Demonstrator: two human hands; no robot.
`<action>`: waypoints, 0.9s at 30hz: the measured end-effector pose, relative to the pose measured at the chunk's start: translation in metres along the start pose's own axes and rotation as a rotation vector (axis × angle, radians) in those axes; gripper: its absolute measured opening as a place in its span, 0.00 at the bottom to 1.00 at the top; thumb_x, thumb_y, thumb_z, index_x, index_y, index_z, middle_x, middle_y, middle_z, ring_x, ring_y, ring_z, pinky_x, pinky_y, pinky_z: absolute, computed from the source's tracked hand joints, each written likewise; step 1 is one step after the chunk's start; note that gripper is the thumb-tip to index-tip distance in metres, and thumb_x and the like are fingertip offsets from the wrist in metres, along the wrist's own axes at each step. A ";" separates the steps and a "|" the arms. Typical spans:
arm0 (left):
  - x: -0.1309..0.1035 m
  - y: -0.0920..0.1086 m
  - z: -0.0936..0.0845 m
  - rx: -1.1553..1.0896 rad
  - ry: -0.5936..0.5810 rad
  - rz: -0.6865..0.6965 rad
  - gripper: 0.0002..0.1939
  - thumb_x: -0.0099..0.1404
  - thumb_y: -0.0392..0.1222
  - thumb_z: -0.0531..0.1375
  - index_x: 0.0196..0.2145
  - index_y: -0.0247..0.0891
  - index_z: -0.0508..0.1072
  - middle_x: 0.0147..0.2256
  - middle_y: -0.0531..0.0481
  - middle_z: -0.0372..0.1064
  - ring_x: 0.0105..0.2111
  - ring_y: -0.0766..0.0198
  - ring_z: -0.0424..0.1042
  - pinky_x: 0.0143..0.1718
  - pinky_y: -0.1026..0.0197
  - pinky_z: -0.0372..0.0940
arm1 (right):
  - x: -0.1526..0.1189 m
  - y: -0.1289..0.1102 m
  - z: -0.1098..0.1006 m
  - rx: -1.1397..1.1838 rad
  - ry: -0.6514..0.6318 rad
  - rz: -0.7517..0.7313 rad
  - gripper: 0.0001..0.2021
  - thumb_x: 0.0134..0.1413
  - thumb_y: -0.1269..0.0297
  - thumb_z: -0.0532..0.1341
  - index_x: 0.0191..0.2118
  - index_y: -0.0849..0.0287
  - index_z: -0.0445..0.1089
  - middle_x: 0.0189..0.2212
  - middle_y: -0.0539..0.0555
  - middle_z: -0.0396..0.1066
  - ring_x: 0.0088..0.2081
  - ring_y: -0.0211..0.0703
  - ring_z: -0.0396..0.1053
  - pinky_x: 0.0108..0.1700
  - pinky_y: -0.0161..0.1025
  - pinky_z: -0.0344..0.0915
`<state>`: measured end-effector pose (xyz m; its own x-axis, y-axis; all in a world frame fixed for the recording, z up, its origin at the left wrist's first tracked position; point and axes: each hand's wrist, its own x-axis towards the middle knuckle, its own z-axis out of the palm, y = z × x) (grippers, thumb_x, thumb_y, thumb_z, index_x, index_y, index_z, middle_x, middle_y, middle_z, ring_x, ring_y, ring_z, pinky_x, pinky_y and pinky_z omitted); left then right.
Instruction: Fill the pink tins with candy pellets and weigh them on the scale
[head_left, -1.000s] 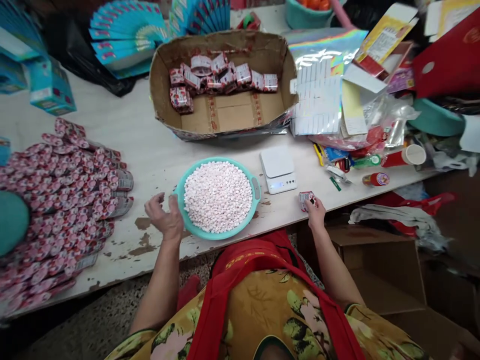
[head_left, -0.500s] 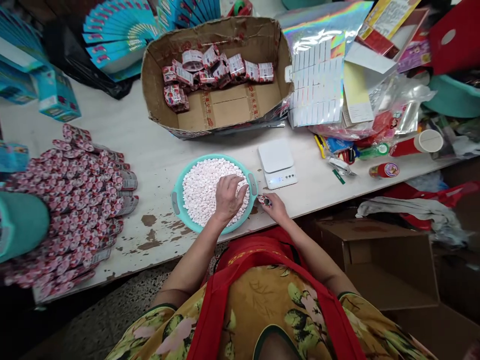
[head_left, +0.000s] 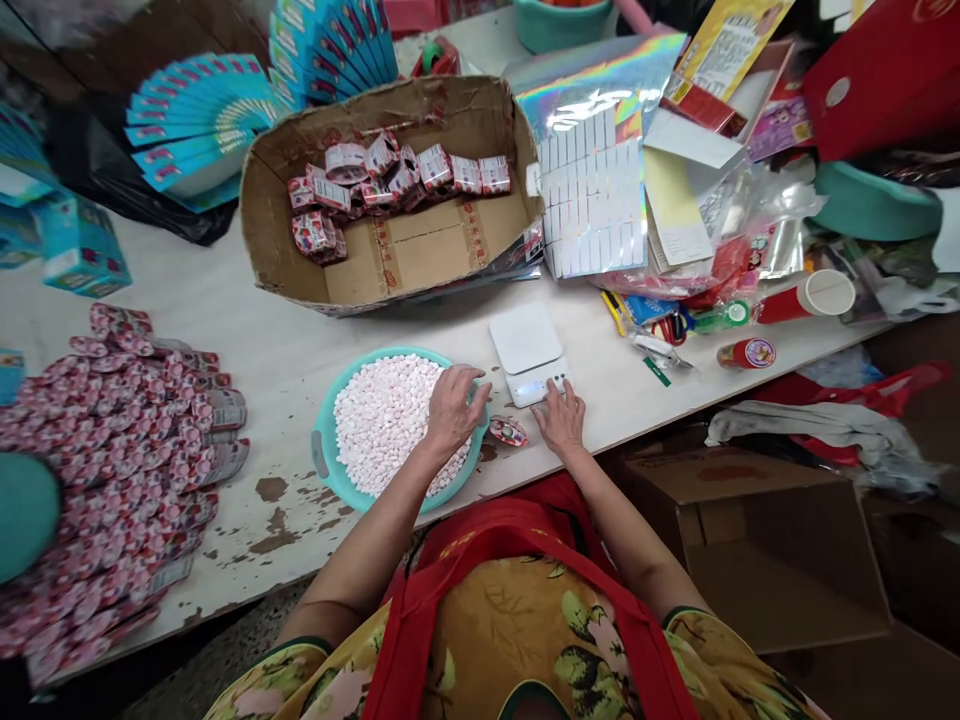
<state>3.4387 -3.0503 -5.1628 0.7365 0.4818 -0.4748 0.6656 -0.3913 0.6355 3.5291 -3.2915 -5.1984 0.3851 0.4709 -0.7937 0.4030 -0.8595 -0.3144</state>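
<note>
My left hand [head_left: 451, 412] rests over the right side of a turquoise basin [head_left: 324, 440], its fingers apart and near the rim. Small white-pink candies [head_left: 386, 410] fill the basin. On the front buttons of a white digital scale [head_left: 526, 345] lie the fingertips of my right hand [head_left: 561, 422], spread and holding nothing. The scale's plate carries nothing. A small printed pink-red packet [head_left: 508, 431] lies on the table between the basin and my right hand.
A cardboard box [head_left: 352, 290] with several printed packets stands behind the basin. Many similar packets [head_left: 112, 450] are heaped at left. Silver label sheets [head_left: 592, 190], a red paper cup [head_left: 795, 298] and a small jar [head_left: 746, 353] are at right. Blue fanned cartons [head_left: 199, 125] stand at back left.
My right hand has let go of the small packet beside the basin and moved up to the scale's buttons. My left hand stays at the basin's right side. The view has shifted.
</note>
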 end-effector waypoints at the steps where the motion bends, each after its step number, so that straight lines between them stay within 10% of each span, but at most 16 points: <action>1: 0.003 0.000 0.002 0.002 -0.002 0.001 0.10 0.73 0.45 0.57 0.44 0.39 0.74 0.40 0.43 0.74 0.43 0.55 0.72 0.47 0.52 0.66 | 0.001 -0.001 0.000 -0.007 -0.006 -0.003 0.16 0.66 0.57 0.57 0.52 0.60 0.71 0.67 0.66 0.63 0.71 0.68 0.50 0.63 0.63 0.53; 9: 0.048 0.009 0.034 -0.024 -0.021 0.062 0.07 0.72 0.43 0.58 0.44 0.40 0.74 0.41 0.43 0.74 0.43 0.55 0.73 0.47 0.52 0.69 | 0.003 -0.006 -0.008 0.002 -0.027 0.026 0.16 0.63 0.58 0.61 0.53 0.58 0.71 0.66 0.65 0.64 0.65 0.69 0.62 0.60 0.64 0.61; 14: 0.158 0.052 0.121 0.125 -0.104 0.145 0.23 0.66 0.34 0.63 0.58 0.36 0.70 0.59 0.28 0.68 0.60 0.42 0.68 0.56 0.42 0.66 | 0.021 0.012 -0.034 0.065 0.201 -0.051 0.17 0.64 0.56 0.58 0.56 0.52 0.69 0.67 0.62 0.63 0.66 0.64 0.63 0.61 0.63 0.65; 19: 0.272 0.086 0.177 0.176 -0.103 0.107 0.22 0.71 0.26 0.46 0.55 0.32 0.73 0.58 0.25 0.69 0.60 0.47 0.70 0.50 0.48 0.67 | 0.087 0.064 -0.119 0.180 0.471 -0.053 0.18 0.64 0.52 0.58 0.56 0.50 0.69 0.61 0.65 0.68 0.61 0.64 0.66 0.63 0.67 0.63; 23: 0.322 0.087 0.144 0.120 0.041 -0.040 0.15 0.73 0.30 0.49 0.48 0.31 0.75 0.39 0.36 0.78 0.40 0.55 0.79 0.38 0.57 0.67 | 0.183 0.094 -0.203 0.307 0.599 0.043 0.22 0.60 0.47 0.59 0.55 0.54 0.69 0.53 0.67 0.72 0.57 0.63 0.69 0.61 0.66 0.65; 27: 0.360 0.064 0.045 -0.145 0.572 -0.234 0.08 0.74 0.36 0.53 0.47 0.37 0.71 0.40 0.45 0.78 0.38 0.61 0.76 0.42 0.59 0.69 | 0.326 0.088 -0.268 0.493 0.586 0.081 0.30 0.59 0.52 0.60 0.62 0.62 0.62 0.62 0.68 0.65 0.61 0.55 0.67 0.60 0.55 0.69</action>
<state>3.7522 -2.9374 -5.3210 0.3663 0.9001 -0.2358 0.7486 -0.1346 0.6492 3.9129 -3.1605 -5.3454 0.8302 0.3129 -0.4614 -0.0086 -0.8204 -0.5718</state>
